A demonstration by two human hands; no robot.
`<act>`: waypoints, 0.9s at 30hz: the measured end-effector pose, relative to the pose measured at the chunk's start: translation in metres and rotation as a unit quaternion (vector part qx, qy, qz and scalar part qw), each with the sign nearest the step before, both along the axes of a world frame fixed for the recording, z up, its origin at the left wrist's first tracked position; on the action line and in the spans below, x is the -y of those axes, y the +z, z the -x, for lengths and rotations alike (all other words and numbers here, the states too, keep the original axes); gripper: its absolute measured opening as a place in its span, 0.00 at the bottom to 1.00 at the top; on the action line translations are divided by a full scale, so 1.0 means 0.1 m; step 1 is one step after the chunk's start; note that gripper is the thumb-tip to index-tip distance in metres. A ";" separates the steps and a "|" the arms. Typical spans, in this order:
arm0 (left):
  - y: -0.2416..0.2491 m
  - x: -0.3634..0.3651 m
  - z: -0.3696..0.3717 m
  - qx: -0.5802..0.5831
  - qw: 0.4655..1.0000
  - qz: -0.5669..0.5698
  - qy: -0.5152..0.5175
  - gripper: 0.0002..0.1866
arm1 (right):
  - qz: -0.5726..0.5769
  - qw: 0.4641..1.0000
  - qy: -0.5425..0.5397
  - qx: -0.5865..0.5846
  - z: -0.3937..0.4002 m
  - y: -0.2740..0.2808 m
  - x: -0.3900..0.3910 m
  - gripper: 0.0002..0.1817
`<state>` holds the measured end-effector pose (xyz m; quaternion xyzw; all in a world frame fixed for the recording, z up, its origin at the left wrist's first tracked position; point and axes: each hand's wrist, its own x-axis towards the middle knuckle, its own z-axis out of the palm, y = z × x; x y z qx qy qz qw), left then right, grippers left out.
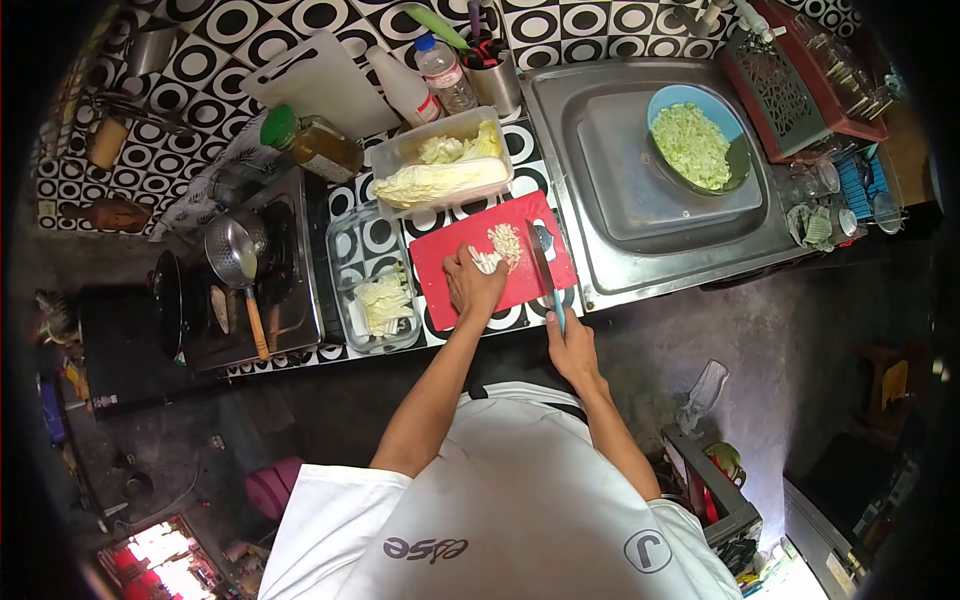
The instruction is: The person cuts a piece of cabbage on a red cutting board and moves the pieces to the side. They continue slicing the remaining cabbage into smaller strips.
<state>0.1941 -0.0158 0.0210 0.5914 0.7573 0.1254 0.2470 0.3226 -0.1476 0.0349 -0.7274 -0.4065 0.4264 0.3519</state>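
My right hand [573, 350] is wrapped round the light-blue handle of a knife [544, 262], whose blade lies over the right side of a red cutting board [440, 310]. On the board, my left hand [474, 283] has its fingers curled over white strips of napa cabbage [485, 260]. A small heap of finely chopped cabbage [505, 243] sits between the left hand and the blade. Behind the board, a plastic container [384, 165] holds a long piece of napa cabbage [440, 182] and loose leaves. The left fingertips are partly hidden.
Left of the board is a clear container [345, 240] with cabbage leaves. A stove [300, 290] bears a ladle [232, 250]. In the sink [560, 120], a blue bowl [668, 97] of chopped cabbage stands on an upturned tub [620, 210]. Bottles [445, 75] line the back.
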 end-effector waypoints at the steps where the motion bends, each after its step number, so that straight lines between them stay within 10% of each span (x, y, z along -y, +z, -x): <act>1: 0.01 -0.01 -0.01 -0.003 1.000 -0.001 0.005 0.41 | -0.001 1.000 0.001 0.002 -0.04 -0.01 0.01 0.17; 27: -0.06 -0.02 0.11 0.005 0.999 -0.041 0.003 0.36 | 0.080 0.976 0.186 0.081 0.01 -0.14 -0.10 0.16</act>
